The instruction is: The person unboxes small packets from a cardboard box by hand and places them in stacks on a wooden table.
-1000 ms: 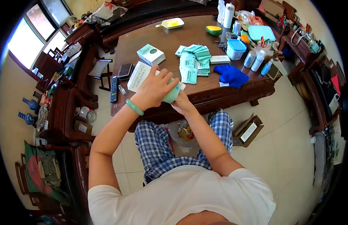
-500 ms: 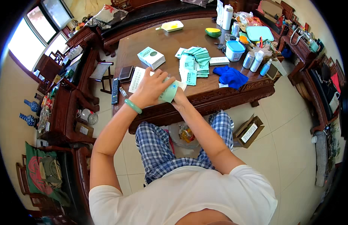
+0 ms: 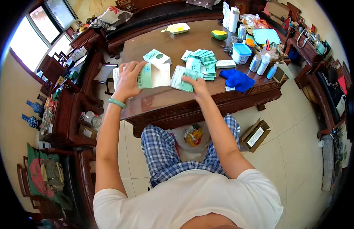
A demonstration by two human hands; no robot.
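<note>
My left hand (image 3: 127,79) is wrapped over a green-and-white carton (image 3: 145,78), whose pale flap extends to the right above the table's near edge. In my right hand (image 3: 200,88) is a small stack of pale green sachets (image 3: 181,78), pinched with the thumb on top. The stack is right beside the carton's flap, to its right. Beyond my hands stands a second green-and-white carton (image 3: 161,58). Piles of similar green sachets (image 3: 203,58) lie farther back and right on the wooden table (image 3: 146,42).
Right of the piles are a small white box (image 3: 226,63), a blue cloth (image 3: 238,80), a blue-lidded tub (image 3: 241,53), a spray can (image 3: 263,64) and bottles. A yellow dish (image 3: 176,28) and a cut green fruit (image 3: 219,34) lie farther back. Below stands a lined bin (image 3: 181,133).
My hands were together around the carton; now they are apart. The right hand has moved right with a stack of sachets, and the left has moved left with the carton.
</note>
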